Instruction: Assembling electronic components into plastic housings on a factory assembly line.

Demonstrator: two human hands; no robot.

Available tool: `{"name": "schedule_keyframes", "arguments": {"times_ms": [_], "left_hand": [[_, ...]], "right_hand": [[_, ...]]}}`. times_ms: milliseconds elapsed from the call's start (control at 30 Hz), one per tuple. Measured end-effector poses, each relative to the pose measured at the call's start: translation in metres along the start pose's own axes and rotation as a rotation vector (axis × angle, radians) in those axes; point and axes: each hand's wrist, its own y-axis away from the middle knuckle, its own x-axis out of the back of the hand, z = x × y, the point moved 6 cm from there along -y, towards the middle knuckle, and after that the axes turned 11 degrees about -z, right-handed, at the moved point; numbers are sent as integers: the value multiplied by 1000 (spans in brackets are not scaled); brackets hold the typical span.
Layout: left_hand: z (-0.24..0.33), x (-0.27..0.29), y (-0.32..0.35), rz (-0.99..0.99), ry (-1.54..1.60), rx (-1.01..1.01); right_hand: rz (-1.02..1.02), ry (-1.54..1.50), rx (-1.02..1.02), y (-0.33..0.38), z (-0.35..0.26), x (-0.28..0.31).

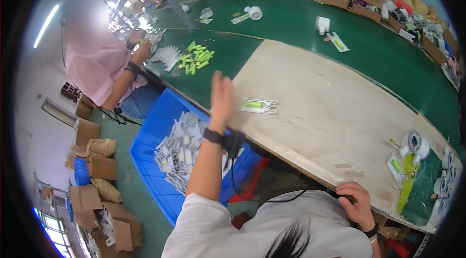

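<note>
My left hand (222, 95), slightly blurred, is raised with its fingers stretched out and nothing visible in it. It hovers at the near edge of the pale board (310, 88). Just right of it, a white plastic housing (259, 106) lies flat, holding a green battery cell (253, 104) with wires at its right end. My right hand (357, 202) rests on the board's front edge, fingers bent, thumb apart from them, with no object visible in its grasp. Beneath my left forearm, a blue bin (150, 161) holds many white housings (182, 146), some with green cells.
Loose green cells (196, 56) lie on the green bench beside a co-worker in a pink top (97, 71). White round devices (415, 144) stand at the right end, others along the green belt (291, 15). Boxes (366, 10) line the far side; cartons (87, 204) stand on the floor.
</note>
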Motion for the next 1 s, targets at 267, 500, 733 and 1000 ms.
{"name": "schedule_keyframes", "arguments": {"times_ms": [267,500,733,1000], "left_hand": [[34,134,-97,266,420,151],[55,121,-106,212,306,187],[95,-17,-15,-891,-319,-310],[103,-79,41,-821,-625,-285]], "right_hand": [[24,-189,-68,5,15,10],[58,-162,-46,-3,16,11],[17,-150,-104,-2,14,12],[27,-180,-59,4,18,15]]}}
